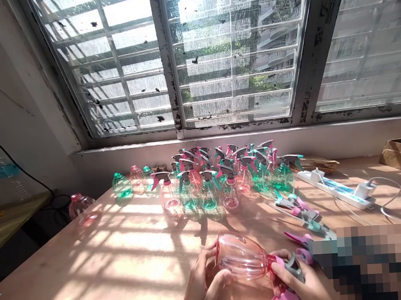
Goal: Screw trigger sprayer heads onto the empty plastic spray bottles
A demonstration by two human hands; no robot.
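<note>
A clear pink spray bottle (243,258) lies on its side in the air above the table's near edge, its base toward the left. Around that base my left hand (206,276) is closed, thumb on the near side. At the neck, my right hand (296,275) grips the grey and pink spray head (291,269), whose pink collar sits against the bottle's threaded neck. Whether the collar is fully screwed on I cannot tell. Several loose spray heads (297,207) in pink, teal and grey lie in a row just beyond my right hand.
Several pink and green bottles with spray heads (208,190) stand grouped near the window. Bottles without heads, such as a green one (121,186) and a pink one (83,209), are at the left. A white power strip (339,190) with plugs lies at the right.
</note>
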